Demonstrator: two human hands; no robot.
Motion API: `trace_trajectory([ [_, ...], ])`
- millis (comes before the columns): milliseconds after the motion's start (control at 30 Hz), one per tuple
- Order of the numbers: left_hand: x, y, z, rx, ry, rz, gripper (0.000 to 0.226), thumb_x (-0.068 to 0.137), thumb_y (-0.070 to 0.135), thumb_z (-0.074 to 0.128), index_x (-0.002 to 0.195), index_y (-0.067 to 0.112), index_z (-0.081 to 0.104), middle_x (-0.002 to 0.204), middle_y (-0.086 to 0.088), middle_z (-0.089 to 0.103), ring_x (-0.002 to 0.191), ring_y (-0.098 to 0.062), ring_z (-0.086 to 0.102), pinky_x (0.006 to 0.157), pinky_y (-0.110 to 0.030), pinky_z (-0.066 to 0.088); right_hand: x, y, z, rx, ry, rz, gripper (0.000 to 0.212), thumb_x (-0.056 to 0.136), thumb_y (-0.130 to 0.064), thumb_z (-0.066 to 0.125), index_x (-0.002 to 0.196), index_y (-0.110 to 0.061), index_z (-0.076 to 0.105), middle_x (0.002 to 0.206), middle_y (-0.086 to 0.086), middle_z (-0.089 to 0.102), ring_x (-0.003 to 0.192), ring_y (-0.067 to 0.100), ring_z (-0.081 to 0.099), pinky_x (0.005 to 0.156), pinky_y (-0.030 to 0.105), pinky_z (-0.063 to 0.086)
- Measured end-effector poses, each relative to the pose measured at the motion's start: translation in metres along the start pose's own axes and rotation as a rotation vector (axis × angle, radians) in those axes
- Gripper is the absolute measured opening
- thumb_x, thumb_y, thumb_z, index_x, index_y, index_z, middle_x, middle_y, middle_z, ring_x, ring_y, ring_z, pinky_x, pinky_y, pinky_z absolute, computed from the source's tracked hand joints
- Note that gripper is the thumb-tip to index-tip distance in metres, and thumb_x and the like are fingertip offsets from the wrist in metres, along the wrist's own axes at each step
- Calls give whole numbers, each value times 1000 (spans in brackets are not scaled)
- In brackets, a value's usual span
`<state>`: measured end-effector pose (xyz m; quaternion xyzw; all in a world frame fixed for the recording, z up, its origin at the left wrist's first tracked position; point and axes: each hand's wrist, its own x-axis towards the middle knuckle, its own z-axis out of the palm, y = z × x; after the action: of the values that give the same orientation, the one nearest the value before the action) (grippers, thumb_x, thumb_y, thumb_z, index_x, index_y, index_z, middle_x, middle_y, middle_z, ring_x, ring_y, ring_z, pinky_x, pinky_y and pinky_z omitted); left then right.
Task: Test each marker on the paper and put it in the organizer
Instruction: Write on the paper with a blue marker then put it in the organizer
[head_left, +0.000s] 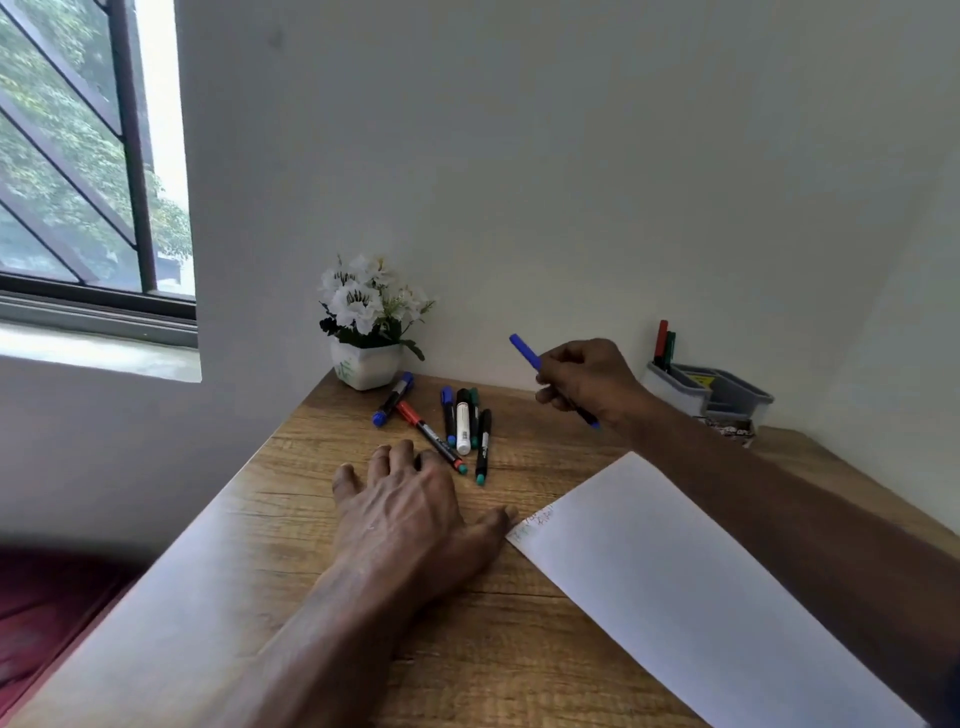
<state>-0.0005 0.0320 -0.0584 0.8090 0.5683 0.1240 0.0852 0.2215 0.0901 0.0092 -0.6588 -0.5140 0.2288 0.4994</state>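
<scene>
My right hand (587, 382) holds a blue marker (525, 352) in the air above the desk, its capped end pointing up and left. The grey organizer (727, 397) stands to the right by the wall, with a red and a green marker (664, 345) upright in it. A white sheet of paper (691, 587) lies at the front right, with small scribbles near its left corner. My left hand (410, 512) rests flat on the desk beside that corner, fingers spread. Several loose markers (462, 423) lie just beyond its fingertips.
A white pot of white flowers (366, 325) stands at the desk's back left corner against the wall. The wooden desk (483, 649) ends in an edge on the left, with a window beyond. A small patterned box (732, 430) sits in front of the organizer.
</scene>
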Motion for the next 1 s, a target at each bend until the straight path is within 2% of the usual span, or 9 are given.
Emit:
trace_trajectory([
  [100,0,0,-1,-10,-3,-8,102,77,93,35,153,24,36,165,-3,25,152,-23,21,122,-55,15,-46,2,-17,41,-76,-94,9,94,-13,71,99,-6,72,87,16,76,62,16,68,53,23,49],
  [233,-3,2,-5,-38,-12,-18,100,77,92,38,153,27,33,166,-1,23,152,-22,23,123,-54,16,-91,24,-15,60,-108,-200,12,99,-20,66,99,-10,73,83,11,76,59,14,63,53,21,48],
  [333,-4,4,-9,-84,17,-16,100,81,87,43,157,26,26,167,0,22,151,-21,26,122,-52,17,-96,44,-4,-192,-108,-368,13,100,-23,63,91,-18,72,75,-4,72,60,6,63,60,24,49],
  [433,-8,4,-10,-155,69,-7,92,82,83,47,156,31,28,164,2,28,148,-21,32,119,-53,24,-97,50,3,-437,-147,-568,19,99,-29,56,106,-22,72,78,-11,64,65,6,56,59,22,41],
  [500,-11,4,-9,-210,144,9,83,85,78,51,153,35,34,160,3,35,145,-20,37,116,-49,32,-99,53,8,-557,-198,-661,29,97,-37,48,111,-25,70,87,-8,68,73,11,59,64,30,45],
  [567,-14,4,-9,-259,214,52,70,89,68,58,149,38,41,155,5,42,141,-19,42,111,-43,38,-99,53,10,-596,-232,-677,36,96,-41,43,116,-27,70,94,-4,73,81,15,63,68,37,51],
  [700,-16,7,-8,-252,293,176,48,95,45,65,141,40,55,141,11,56,129,-12,54,103,-37,47,-100,51,8,-571,-258,-677,40,96,-40,44,124,-27,70,98,-1,75,84,18,65,69,40,53],
  [833,-16,7,-6,-257,309,237,34,94,32,69,127,42,67,112,19,71,104,2,63,90,-33,56,-102,50,8,-570,-278,-689,36,97,-38,48,125,-29,70,95,0,75,81,19,64,66,40,53],
  [1000,-13,5,-6,-316,312,266,30,93,24,72,119,40,71,101,24,70,90,12,61,71,-12,48,-102,51,8,-575,-293,-696,36,98,-37,50,127,-29,69,90,-1,74,75,16,62,61,35,50],
])
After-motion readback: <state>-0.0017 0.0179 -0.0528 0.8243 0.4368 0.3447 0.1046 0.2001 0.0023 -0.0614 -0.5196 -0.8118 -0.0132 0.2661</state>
